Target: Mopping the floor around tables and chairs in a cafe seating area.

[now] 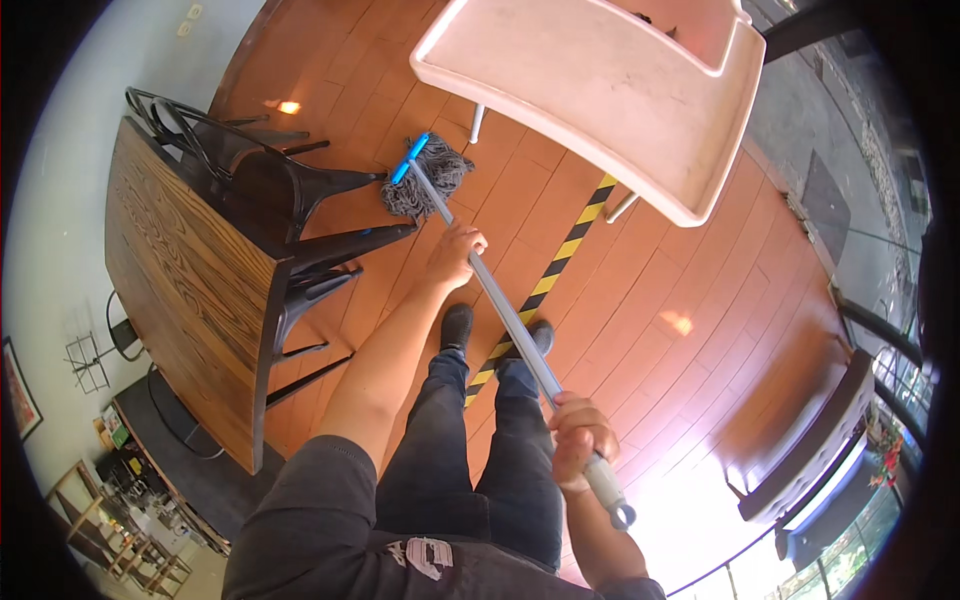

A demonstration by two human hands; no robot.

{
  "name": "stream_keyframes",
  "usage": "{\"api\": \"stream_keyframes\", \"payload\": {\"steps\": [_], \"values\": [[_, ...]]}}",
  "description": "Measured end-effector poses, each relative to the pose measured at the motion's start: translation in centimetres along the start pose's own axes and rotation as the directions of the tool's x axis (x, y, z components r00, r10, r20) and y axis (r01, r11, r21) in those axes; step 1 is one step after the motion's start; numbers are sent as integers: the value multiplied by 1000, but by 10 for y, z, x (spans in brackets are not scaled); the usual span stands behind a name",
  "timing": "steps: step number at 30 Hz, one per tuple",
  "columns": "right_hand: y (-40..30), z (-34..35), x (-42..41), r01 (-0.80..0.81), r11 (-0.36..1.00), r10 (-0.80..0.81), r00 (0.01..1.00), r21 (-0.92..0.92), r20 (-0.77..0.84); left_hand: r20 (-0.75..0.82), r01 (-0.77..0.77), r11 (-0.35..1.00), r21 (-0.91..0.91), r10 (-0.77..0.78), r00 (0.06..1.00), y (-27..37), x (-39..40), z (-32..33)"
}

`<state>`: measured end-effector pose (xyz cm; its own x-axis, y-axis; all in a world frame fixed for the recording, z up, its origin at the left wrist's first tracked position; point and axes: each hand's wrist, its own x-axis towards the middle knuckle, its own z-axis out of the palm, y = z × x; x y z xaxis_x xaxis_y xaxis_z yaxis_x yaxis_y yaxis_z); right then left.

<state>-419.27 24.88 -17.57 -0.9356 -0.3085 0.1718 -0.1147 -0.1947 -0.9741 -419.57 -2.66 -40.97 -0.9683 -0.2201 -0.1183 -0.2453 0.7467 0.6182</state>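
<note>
A string mop is held across my body by its grey metal pole [510, 319]. My left hand [456, 255] grips the pole about midway down. Closer to me, my right hand [583, 439] is closed around its upper part, just below the pale hollow end cap [611, 495]. At the far end, a blue plastic clamp [409, 159] holds the grey string mop head [435, 176], which lies bunched on the brown plank-patterned floor [517, 199]. The strands rest close to the feet of a black metal chair [315, 180].
A wood-topped table [187, 292] with black chairs stands on the left. Ahead, a pale high chair tray [592, 97] overhangs the floor on thin legs. Black-and-yellow striped tape [574, 240] runs between my shoes. A tufted bench [810, 442] is at right.
</note>
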Motion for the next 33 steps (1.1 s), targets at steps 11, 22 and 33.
{"api": "stream_keyframes", "payload": {"steps": [11, 22, 33], "values": [[-117, -52, -144, 149, 764, 160, 898, -627, 409, 372, -91, 989, -117, 129, 919, 90, -112, 18], [-102, -32, -276, -754, 420, 891, 236, -506, 388, 582, -482, 866, 136, 324, 746, 45, -166, 45], [-63, 36, -326, -961, 71, 993, 92, 268, 69, 607, -583, 782, 220, 358, 709, 25, -148, 78]]}}
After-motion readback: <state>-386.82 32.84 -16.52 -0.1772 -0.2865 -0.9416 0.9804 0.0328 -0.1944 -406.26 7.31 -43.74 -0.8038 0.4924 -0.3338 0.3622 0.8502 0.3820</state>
